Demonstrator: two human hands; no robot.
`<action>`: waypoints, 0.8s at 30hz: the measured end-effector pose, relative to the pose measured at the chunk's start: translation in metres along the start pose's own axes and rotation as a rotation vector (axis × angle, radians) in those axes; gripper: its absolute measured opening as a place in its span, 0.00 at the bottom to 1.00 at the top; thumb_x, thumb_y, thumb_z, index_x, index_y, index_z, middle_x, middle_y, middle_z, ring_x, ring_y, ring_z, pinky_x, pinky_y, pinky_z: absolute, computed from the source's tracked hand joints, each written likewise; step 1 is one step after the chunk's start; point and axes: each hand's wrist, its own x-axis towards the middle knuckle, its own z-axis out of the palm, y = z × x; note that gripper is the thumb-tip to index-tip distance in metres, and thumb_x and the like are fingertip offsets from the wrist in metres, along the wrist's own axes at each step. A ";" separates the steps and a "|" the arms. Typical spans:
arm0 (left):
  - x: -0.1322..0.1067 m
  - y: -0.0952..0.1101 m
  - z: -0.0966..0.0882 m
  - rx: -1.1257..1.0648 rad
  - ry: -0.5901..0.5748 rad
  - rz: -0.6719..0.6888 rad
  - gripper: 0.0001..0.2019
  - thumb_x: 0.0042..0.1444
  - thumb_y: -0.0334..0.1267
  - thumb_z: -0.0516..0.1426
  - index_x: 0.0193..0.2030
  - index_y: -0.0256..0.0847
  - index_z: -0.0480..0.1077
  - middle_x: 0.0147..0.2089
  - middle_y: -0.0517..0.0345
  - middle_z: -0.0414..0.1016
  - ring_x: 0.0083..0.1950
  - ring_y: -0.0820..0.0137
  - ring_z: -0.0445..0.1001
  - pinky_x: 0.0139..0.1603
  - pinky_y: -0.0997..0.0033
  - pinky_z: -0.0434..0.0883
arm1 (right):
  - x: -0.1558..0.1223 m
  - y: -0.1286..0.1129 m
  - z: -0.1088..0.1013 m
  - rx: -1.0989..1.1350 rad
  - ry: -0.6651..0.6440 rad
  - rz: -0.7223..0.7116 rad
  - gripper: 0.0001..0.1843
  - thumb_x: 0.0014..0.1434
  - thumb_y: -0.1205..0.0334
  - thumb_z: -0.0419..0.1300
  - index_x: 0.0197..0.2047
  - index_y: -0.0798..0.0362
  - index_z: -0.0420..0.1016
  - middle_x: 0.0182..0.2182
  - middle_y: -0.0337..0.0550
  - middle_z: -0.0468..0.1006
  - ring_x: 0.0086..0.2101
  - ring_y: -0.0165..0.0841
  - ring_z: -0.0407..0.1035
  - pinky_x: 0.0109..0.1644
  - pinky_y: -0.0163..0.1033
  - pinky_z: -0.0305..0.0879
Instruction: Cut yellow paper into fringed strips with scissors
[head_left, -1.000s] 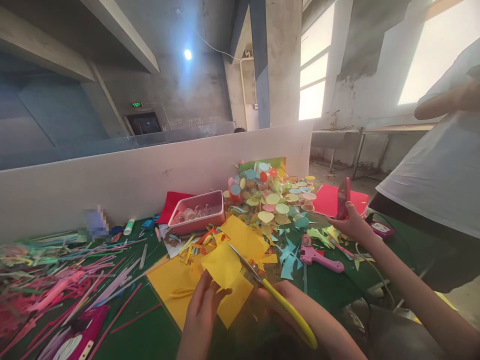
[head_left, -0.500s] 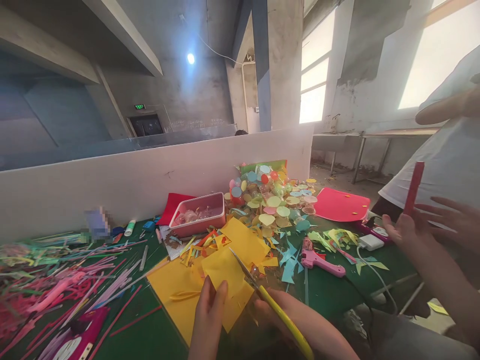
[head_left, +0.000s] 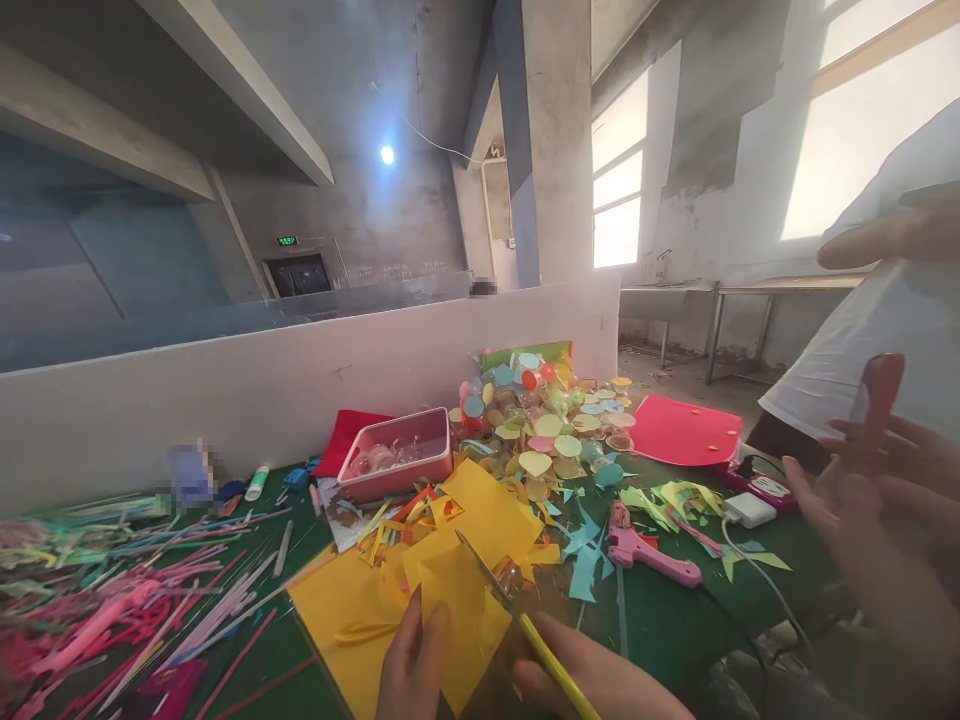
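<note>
Thin pink strips (head_left: 105,625): heaped on the green desk (head_left: 652,630).
Left hand (head_left: 415,660): fingers pinching a yellow paper sheet (head_left: 442,565) over larger yellow paper (head_left: 330,600).
Right hand (head_left: 596,670): fingers gripping yellow-handled metal scissors (head_left: 551,658), blades at the sheet's right edge.
Pink plastic glue gun (head_left: 652,557): lying right of the scissors.
Co-worker's hand (head_left: 862,515): holding a red slab-shaped object (head_left: 883,395).

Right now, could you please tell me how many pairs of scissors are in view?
1: yellow-handled metal scissors in the person's right hand; others may be hidden under the colourful paper scraps.
</note>
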 end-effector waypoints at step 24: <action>-0.012 0.028 -0.006 0.029 0.053 -0.006 0.24 0.50 0.56 0.61 0.46 0.40 0.76 0.46 0.46 0.81 0.56 0.50 0.75 0.55 0.53 0.72 | 0.039 0.045 0.160 0.145 -0.193 0.207 0.17 0.55 0.40 0.59 0.40 0.40 0.80 0.35 0.38 0.81 0.36 0.43 0.75 0.35 0.38 0.69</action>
